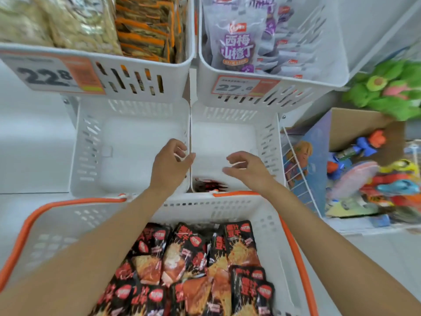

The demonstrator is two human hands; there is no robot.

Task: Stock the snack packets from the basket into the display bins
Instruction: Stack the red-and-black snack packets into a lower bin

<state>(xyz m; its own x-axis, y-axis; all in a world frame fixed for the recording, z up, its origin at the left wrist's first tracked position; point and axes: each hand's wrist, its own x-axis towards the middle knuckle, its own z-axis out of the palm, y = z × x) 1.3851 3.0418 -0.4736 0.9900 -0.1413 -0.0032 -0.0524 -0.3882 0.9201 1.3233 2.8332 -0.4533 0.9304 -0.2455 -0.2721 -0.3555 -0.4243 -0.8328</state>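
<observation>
Snack packets (193, 265) in red and black wrappers lie heaped in the white basket (68, 222) with orange handles, below and behind both sets of fingertips, under the forearms. One more dark red packet (209, 185) lies at the near end of the right display bin (268, 142), just below the gap between the two hands. The left hand (169, 167) hovers over the divider where the left display bin (86, 144) meets the right one, its fingers loosely curled and grasping nothing. The right hand (247, 169) hangs over the right bin, fingers likewise relaxed and empty, pointing toward the left hand. Beyond the fingertips, a higher bin holds purple packets (234, 49) above a price tag (237, 86). Well to the right of the right fingers sits a cardboard box (355, 124) of toys.
</observation>
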